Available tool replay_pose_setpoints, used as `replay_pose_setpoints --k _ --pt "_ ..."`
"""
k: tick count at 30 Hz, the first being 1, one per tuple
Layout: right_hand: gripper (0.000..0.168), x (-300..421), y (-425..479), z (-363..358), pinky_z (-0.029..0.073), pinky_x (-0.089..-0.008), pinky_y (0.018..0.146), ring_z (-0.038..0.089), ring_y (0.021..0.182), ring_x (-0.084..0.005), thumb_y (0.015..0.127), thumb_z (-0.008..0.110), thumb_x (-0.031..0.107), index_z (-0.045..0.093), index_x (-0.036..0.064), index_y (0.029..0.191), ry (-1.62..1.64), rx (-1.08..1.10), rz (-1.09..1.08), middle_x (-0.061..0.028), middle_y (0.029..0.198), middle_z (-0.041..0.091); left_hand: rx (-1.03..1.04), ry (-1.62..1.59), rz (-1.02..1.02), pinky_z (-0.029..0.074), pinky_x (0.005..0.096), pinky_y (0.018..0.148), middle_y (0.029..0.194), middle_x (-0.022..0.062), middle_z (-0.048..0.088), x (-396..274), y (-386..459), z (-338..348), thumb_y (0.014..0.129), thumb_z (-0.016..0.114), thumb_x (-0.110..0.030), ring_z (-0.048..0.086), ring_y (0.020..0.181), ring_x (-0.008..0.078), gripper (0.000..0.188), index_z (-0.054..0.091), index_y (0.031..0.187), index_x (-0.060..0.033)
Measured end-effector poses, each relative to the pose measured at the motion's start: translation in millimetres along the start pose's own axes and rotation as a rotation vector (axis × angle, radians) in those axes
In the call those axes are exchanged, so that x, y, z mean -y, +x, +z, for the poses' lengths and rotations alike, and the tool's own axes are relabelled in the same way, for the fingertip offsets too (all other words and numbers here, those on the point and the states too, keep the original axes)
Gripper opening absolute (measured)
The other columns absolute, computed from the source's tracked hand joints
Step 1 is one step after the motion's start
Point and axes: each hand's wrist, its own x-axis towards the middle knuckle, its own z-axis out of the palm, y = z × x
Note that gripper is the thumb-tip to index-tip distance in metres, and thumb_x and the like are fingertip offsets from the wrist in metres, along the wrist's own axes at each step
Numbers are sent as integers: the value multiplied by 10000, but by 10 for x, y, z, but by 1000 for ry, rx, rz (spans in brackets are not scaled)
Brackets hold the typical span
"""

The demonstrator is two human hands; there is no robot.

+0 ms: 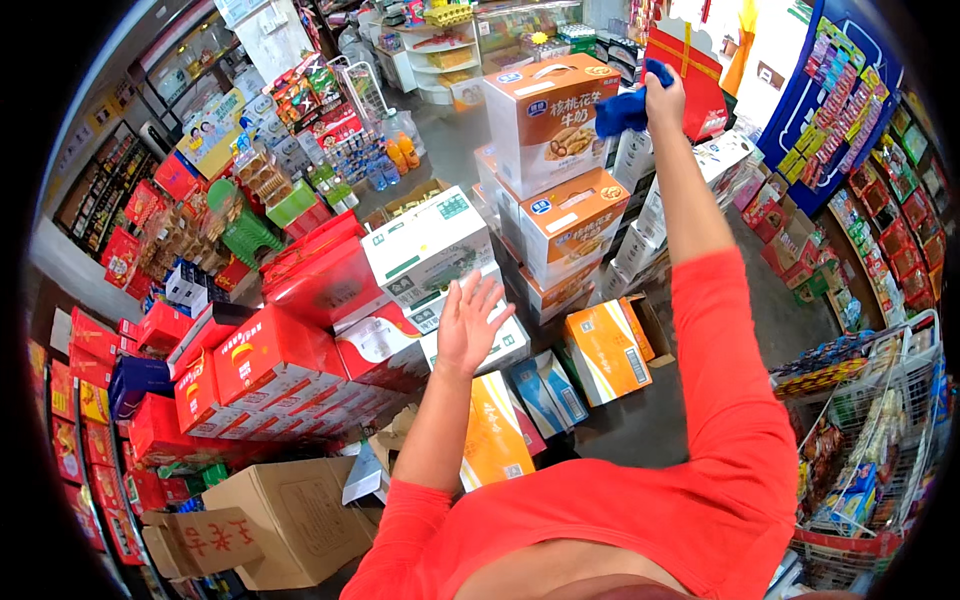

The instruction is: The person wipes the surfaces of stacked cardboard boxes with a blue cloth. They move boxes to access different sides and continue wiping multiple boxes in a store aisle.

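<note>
My right hand (665,97) is raised at the upper right, closed around a blue cloth (626,109). The cloth hangs at the right side of the top brown and white milk carton (551,124), which stands on more cartons of the same kind. Whether the cloth touches that carton, I cannot tell. My left hand (469,322) is empty with its fingers spread, over the front of a stack of white and green cartons (427,244). Orange and white cartons (607,352) stand on the floor below, beside blue and white ones (547,394).
Red gift boxes (277,360) are piled at the left, with an open brown cardboard box (300,517) below them. A wire basket rack (870,450) of packaged goods stands at the right. Bottled drinks (397,154) and a green plastic stool (244,225) are farther back.
</note>
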Motion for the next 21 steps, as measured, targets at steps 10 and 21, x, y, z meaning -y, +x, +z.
replay_pose_setpoints --k 10,21 --pt "573 747 -952 783 263 -323 1052 328 1289 -296 811 527 98 345 4 1346 -397 835 -377 -199 1361 364 -193 -24 -4 246 528 1051 1458 175 161 37 -152 -592 899 472 -442 174 1351 331 714 168 1410 -46" --pt "633 212 -233 -1119 324 -290 994 434 1199 -223 753 554 34 350 -1 1351 -511 572 -241 -153 1322 429 -130 354 425 245 450 1035 1475 118 153 -514 -171 40 875 508 -235 230 1317 276 661 177 1440 -135"
